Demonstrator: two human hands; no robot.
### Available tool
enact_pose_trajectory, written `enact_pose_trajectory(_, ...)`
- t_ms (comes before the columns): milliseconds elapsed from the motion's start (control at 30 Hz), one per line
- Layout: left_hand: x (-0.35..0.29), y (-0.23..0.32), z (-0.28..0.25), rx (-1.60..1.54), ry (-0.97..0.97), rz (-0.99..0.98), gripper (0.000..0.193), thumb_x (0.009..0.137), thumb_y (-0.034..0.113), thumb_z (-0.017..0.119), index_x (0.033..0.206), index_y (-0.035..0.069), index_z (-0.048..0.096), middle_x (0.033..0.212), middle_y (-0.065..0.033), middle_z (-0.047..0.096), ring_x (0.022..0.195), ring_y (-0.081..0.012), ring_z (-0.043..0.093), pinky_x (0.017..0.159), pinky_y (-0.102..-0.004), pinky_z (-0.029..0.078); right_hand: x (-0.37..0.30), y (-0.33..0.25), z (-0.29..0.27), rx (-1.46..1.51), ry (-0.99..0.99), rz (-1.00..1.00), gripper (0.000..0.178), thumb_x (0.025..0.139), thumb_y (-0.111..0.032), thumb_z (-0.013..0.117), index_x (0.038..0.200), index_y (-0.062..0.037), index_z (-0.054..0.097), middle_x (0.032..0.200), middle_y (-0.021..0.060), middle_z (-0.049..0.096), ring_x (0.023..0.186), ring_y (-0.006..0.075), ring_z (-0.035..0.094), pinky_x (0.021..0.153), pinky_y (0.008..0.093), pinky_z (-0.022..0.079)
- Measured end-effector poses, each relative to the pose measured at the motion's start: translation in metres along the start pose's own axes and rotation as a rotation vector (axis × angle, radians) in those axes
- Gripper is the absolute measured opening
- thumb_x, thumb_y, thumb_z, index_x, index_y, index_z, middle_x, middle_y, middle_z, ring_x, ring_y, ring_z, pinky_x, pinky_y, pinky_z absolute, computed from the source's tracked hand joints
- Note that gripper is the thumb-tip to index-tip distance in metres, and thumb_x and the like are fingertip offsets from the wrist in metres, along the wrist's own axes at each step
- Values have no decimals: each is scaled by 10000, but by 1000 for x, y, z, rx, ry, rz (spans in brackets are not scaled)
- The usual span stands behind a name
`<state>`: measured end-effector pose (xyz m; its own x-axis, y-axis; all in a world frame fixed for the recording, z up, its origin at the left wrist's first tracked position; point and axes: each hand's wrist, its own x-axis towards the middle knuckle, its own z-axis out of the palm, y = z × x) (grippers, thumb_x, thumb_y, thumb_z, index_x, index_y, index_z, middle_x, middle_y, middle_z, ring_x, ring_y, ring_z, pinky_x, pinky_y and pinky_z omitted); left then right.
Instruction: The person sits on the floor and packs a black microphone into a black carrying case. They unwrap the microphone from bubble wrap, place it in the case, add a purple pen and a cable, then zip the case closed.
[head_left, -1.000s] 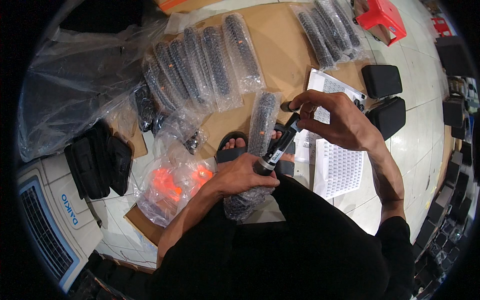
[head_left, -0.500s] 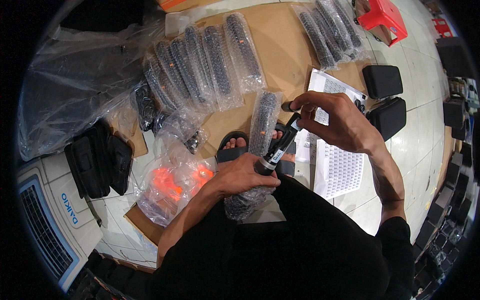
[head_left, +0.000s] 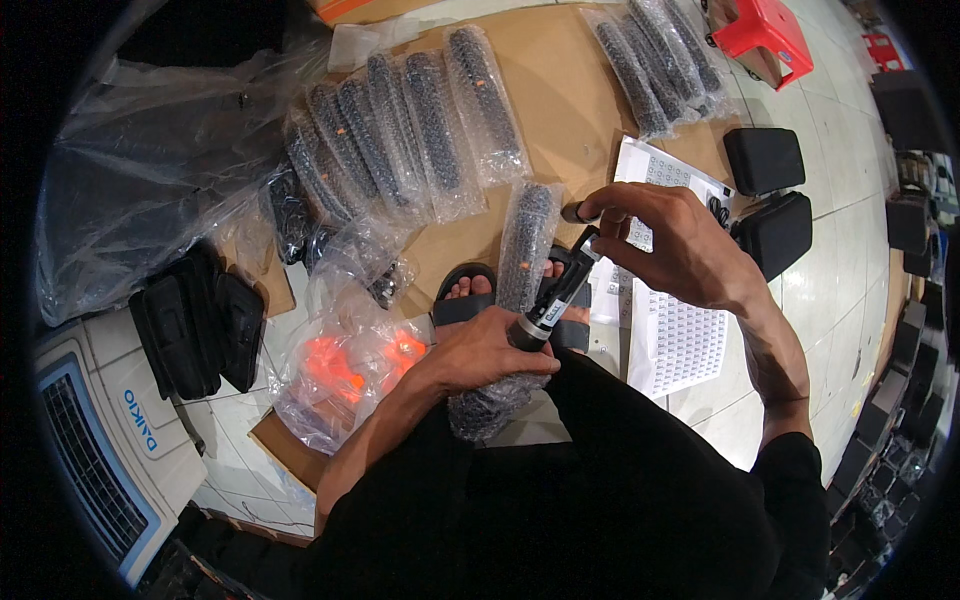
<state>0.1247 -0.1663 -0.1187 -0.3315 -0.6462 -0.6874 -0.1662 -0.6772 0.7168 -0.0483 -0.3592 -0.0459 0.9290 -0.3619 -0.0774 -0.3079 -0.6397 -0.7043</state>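
My left hand (head_left: 490, 355) is closed around the lower end of a black tube-shaped device (head_left: 553, 308) with an open side and a white label. The device is tilted, its upper end toward my right hand (head_left: 680, 240). The fingers of my right hand grip a small dark cylindrical cap (head_left: 573, 212), and its thumb is at the device's upper end. A long bubble-wrapped package (head_left: 527, 245) passes beneath my left hand, over my lap. Whether the hidden fingers of my left hand also hold this package, I cannot tell.
Several bubble-wrapped packages (head_left: 435, 125) lie on cardboard (head_left: 570, 90) ahead, more at far right. Printed sheets (head_left: 678, 340) and black cases (head_left: 775, 235) are at right, with a red stool (head_left: 765, 40) beyond. Left are black pouches (head_left: 180, 320), orange items in plastic (head_left: 335, 365) and an air cooler (head_left: 135, 420).
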Motion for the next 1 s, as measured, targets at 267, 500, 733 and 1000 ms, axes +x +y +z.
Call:
enact_pose_trajectory(267, 2, -4, 1, -18, 1, 23, 345, 763, 340, 792, 906, 30, 738, 857, -62, 717, 824, -164, 643, 820, -310, 457, 0, -2, 1, -46, 8, -27, 245, 843, -49, 731, 1074, -18, 655, 885, 115, 704, 773, 226, 712, 694, 340, 588)
enact_pose_trajectory(500, 0, -1, 0, 2, 14, -19, 333, 770, 304, 793, 918, 12, 732, 863, -71, 712, 833, -153, 628, 835, -301, 454, -1, -6, 3, -160, 48, -86, 261, 837, -42, 731, 1084, -14, 650, 881, 115, 701, 812, 237, 704, 718, 357, 578)
enact_pose_trajectory(733, 2, -7, 1, -31, 8, 29, 387, 757, 388, 797, 920, 41, 746, 849, -78, 724, 799, -168, 652, 777, -310, 465, -2, -9, 5, -211, 68, -77, 254, 847, -58, 725, 1086, -14, 650, 877, 108, 700, 834, 240, 701, 739, 365, 571)
enact_pose_trajectory(1000, 1, -3, -1, -48, -11, 74, 376, 773, 380, 790, 935, 42, 753, 866, -81, 728, 801, -170, 663, 787, -305, 474, -9, -14, 2, -136, 214, 32, 279, 839, -75, 743, 1093, -8, 647, 907, 117, 693, 857, 238, 690, 770, 353, 559)
